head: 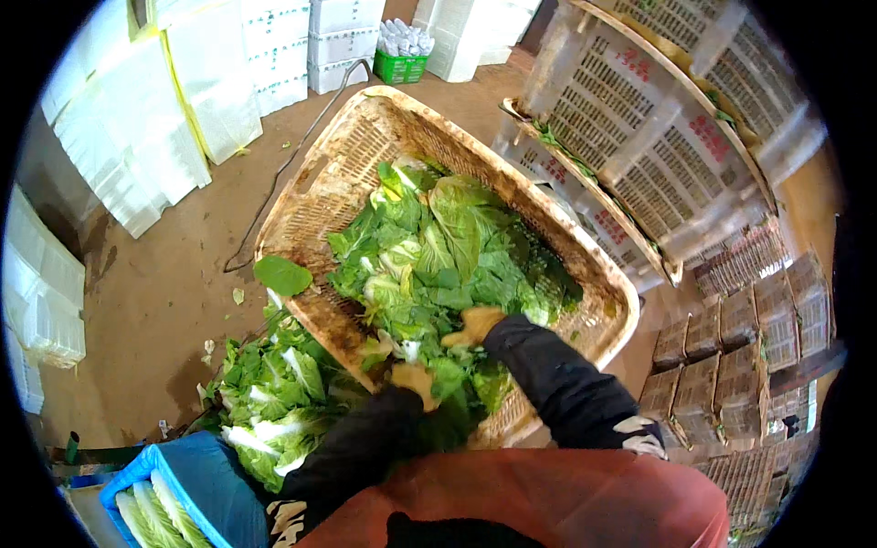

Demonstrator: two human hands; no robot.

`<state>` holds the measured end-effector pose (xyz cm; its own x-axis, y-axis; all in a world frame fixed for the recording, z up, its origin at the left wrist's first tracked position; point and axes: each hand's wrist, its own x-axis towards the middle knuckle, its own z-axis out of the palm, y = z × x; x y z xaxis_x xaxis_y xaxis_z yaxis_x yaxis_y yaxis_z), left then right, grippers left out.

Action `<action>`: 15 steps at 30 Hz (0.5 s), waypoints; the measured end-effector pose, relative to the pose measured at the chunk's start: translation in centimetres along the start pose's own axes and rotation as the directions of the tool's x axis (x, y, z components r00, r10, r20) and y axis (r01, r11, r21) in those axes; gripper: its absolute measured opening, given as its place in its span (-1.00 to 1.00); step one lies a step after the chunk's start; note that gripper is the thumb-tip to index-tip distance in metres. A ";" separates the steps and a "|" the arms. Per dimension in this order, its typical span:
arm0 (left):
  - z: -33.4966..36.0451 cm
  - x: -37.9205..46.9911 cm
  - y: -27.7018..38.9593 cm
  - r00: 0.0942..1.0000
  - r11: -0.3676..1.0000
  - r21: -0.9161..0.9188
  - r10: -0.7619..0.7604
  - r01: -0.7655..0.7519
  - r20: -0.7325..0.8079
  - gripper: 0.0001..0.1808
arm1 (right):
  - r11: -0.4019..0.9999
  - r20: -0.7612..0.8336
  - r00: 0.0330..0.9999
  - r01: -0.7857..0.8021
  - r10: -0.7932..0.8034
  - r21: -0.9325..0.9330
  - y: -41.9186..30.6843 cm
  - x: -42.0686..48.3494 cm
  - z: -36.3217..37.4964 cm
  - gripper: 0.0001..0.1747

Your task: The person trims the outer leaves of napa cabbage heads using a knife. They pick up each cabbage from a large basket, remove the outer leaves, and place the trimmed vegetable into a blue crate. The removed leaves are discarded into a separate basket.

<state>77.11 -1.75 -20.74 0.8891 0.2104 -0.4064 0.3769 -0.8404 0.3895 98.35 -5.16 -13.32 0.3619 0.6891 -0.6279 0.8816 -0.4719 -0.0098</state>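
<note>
A big, soiled plastic crate [329, 205] stands before me, holding a loose heap of green cabbage leaves [438, 253]. My right hand [475, 327], in a tan glove, presses among the leaves near the crate's front side. At the near left rim is my left hand [414, 385], also gloved and touching leaves. Leaves hide the fingertips of both hands, so their grip is unclear. One round green leaf [282, 275] lies over the crate's left rim. Outside that rim is a second pile of leaves with white ribs [281, 390].
A blue-lined container [199, 472] with Chinese cabbages [154, 510] sits at lower left. White foam boxes [157, 116] are stacked behind, near a green basket [401, 68]. Large slatted crates [616, 116] rise at right. A long hooked metal rod [294, 154] is beside the crate.
</note>
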 end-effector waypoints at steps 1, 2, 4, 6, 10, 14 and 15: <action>1.5 0.7 -0.1 0.994 0.993 0.114 0.007 -0.020 0.113 -0.36 | 0.996 0.159 0.986 -0.032 0.045 -0.084 -1.3 1.3 0.2 -0.08; -0.2 -1.3 0.3 0.996 0.992 0.107 0.058 -0.065 0.069 -0.48 | 0.996 0.199 0.978 -0.045 0.060 -0.078 -0.3 4.0 2.9 -0.10; -2.9 -5.8 0.3 0.995 0.993 0.073 0.096 -0.093 -0.038 -0.64 | 0.996 0.251 0.965 -0.069 0.079 -0.049 2.0 9.4 8.6 -0.14; -3.7 -9.2 -2.0 0.996 0.999 -0.026 -0.042 0.040 -0.075 -0.70 | 0.998 0.239 0.970 -0.058 0.054 0.010 2.5 11.1 9.9 -0.20; -5.1 -16.3 -9.6 0.918 0.885 -0.287 -0.395 0.367 -0.044 -0.60 | 0.988 0.167 0.985 0.012 -0.038 0.154 0.8 8.4 9.4 -0.33; -2.0 -21.4 -12.3 0.762 0.807 -0.528 -0.510 0.264 -0.399 -0.41 | 0.997 -0.068 0.997 0.036 -0.031 0.073 -2.3 -0.3 5.7 -0.35; -1.9 -21.7 -11.9 0.753 0.773 -0.606 -0.510 0.188 -0.416 -0.41 | 0.995 -0.053 0.999 -0.003 0.008 0.097 -2.6 -1.9 5.2 -0.34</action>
<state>53.81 4.68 -14.97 0.5853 0.7948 -0.1605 0.6158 -0.3069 0.7256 93.82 -8.12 -16.17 0.3846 0.7132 -0.5860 0.8468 -0.5253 -0.0834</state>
